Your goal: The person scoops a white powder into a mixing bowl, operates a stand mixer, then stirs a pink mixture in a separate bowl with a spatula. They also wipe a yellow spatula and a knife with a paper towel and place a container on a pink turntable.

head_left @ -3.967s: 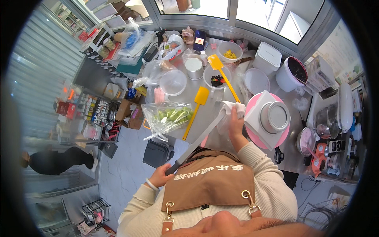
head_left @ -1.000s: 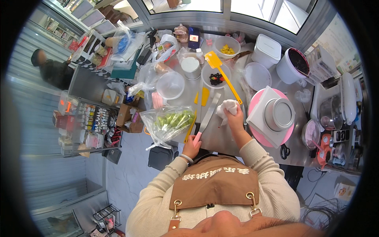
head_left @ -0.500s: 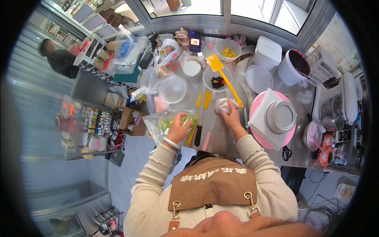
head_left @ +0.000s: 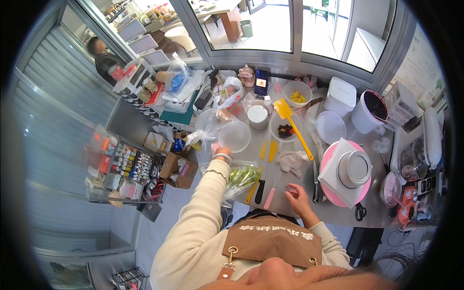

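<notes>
My left hand (head_left: 223,152) reaches past a clear plastic bag (head_left: 237,189) of green produce (head_left: 243,175). It is at a small pink item (head_left: 214,147) beside an empty translucent bowl (head_left: 235,137); its fingers are too hidden to show a grip. My right hand (head_left: 298,199) is open above the near part of the metal table, fingers apart and holding nothing. Beyond it lies a crumpled pale cloth (head_left: 292,162). Between my hands lie a pink-handled spatula (head_left: 270,197), a black-handled knife (head_left: 259,192) and a yellow scraper (head_left: 272,151).
A yellow spatula (head_left: 290,116) leans across a bowl of dark fruit (head_left: 285,131). To the right, a round tin (head_left: 354,169) sits on a pink turntable (head_left: 329,160), with black scissors (head_left: 360,212) nearby. A white canister (head_left: 257,117) and a phone (head_left: 261,82) stand farther back. Another person (head_left: 107,63) is far left.
My left hand has moved from the bag of greens to the pink item farther back. My right hand has let go of the cloth and drawn nearer. The whole view has shifted.
</notes>
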A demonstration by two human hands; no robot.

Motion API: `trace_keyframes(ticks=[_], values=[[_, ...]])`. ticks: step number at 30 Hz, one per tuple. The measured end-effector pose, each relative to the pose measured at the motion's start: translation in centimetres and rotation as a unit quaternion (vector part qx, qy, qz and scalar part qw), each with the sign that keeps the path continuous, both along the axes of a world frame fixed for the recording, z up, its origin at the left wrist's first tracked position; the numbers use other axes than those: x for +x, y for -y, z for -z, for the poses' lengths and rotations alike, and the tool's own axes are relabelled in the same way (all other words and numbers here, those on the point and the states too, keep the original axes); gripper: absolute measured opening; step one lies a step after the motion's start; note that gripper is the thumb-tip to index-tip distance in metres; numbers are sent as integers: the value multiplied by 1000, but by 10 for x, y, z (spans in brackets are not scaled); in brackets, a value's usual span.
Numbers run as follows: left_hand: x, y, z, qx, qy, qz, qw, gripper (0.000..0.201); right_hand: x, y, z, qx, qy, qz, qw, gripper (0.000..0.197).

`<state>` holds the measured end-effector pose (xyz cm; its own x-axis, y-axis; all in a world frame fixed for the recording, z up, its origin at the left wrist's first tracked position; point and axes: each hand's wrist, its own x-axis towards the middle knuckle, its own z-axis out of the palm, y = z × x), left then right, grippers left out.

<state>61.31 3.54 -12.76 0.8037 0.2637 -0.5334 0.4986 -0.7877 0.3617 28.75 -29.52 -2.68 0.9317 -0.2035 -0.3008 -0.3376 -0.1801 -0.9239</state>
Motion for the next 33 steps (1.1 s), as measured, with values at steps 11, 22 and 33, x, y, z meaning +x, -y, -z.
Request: trace_keyframes(ticks=[11,22,33], values=[[-91,78,-94,-331,229,-168,900,41,-38,17,-35,-49,89,-176,979,38],[-445,50,-215,-597,355,-400,598,24,-85,-25,-21,4,-19,-488,873,39],[-900,-22,-178,-245,494,-731,402,38,-255,-276,-29,4,37,-810,585,30]])
